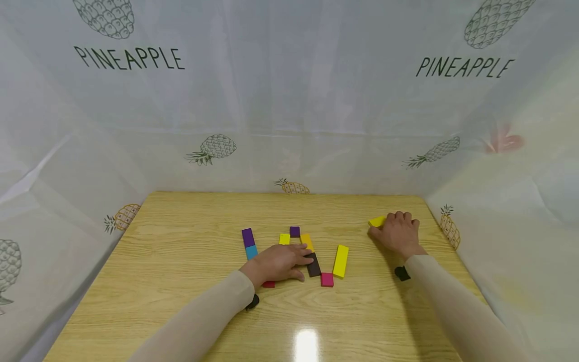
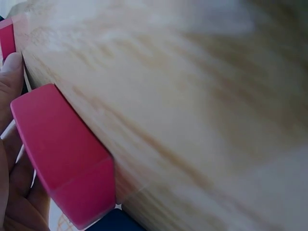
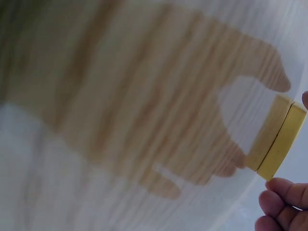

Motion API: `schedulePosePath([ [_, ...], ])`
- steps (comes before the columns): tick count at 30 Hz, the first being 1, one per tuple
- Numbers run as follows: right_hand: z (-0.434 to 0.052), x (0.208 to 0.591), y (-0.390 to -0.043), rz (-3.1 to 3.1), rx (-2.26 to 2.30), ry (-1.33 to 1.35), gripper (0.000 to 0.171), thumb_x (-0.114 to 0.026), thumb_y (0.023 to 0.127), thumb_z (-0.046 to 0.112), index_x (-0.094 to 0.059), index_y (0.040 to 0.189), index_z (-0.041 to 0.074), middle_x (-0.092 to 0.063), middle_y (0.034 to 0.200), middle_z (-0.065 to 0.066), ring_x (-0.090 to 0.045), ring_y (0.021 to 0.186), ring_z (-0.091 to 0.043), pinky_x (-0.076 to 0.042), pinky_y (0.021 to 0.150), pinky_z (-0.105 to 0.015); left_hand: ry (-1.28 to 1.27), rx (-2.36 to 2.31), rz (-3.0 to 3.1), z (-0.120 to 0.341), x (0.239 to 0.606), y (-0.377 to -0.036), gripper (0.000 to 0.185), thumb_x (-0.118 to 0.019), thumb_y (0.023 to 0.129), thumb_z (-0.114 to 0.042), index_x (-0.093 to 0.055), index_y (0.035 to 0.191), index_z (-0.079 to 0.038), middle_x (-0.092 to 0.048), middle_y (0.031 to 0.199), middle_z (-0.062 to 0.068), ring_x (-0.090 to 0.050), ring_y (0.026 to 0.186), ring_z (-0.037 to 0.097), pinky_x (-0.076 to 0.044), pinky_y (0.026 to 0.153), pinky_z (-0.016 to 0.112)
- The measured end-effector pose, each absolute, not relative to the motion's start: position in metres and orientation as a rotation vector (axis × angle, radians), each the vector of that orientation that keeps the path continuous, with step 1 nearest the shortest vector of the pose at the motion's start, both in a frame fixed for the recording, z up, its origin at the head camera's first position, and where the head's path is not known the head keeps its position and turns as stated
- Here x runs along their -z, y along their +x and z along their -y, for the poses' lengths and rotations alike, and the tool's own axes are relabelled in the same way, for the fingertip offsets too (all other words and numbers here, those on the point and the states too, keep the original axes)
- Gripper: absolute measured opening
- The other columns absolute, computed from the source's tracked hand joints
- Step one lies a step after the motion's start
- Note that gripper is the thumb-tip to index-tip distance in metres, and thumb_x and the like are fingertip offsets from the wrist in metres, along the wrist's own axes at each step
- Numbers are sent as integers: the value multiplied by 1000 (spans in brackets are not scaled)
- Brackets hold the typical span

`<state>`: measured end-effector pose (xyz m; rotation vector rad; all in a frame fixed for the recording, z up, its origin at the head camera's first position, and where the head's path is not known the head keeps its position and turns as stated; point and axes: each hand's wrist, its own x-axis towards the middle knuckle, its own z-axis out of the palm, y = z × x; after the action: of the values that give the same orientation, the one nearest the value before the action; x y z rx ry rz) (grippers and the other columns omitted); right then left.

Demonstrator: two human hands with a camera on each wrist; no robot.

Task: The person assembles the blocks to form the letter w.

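In the head view, my left hand (image 1: 279,262) spreads over a zigzag row of coloured blocks, its fingertips overlapping an orange block (image 1: 306,241) and a dark brown block (image 1: 313,267). Its wrist covers part of the row near a red-pink block (image 1: 269,284). A pink block (image 2: 67,144) looms close beside the fingers (image 2: 21,180) in the left wrist view. Toward the table's right side, my right hand (image 1: 399,235) grips a yellow block (image 1: 377,221). The right wrist view has this block (image 3: 281,142) between the thumb tip and the fingers (image 3: 276,202).
Purple (image 1: 248,237) and blue (image 1: 251,252) blocks form the row's left end. A short yellow block (image 1: 284,239) and a small purple one (image 1: 295,232) lie behind my left hand. Right of it are a pink square (image 1: 327,280) and a long yellow block (image 1: 341,261). A pineapple-print curtain (image 1: 289,100) borders the wooden table (image 1: 181,301).
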<state>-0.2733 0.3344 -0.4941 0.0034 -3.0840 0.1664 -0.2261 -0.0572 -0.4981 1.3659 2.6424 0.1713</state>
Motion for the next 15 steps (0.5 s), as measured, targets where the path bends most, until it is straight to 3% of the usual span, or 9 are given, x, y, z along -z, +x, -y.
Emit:
schedulePosePath([
  [6,-339,496,-275,3107,-182,-8,57,-53,101,56,-51,84,3,-47,85,-18,-38,86,-40,-31,77,-55,1377,-175,-2646,57,499,-226,61,-61,102,-53,-53,157,-28,-45,166,-6,-36,157,15,-42,123,38],
  [15,-340,499,-278,3019,-157,114,50,-62,96,49,-52,93,0,-47,91,-19,-39,88,-40,-30,76,-51,1386,-168,-2651,57,500,-227,60,-61,103,-53,-53,157,-27,-45,165,-7,-36,157,14,-42,122,36],
])
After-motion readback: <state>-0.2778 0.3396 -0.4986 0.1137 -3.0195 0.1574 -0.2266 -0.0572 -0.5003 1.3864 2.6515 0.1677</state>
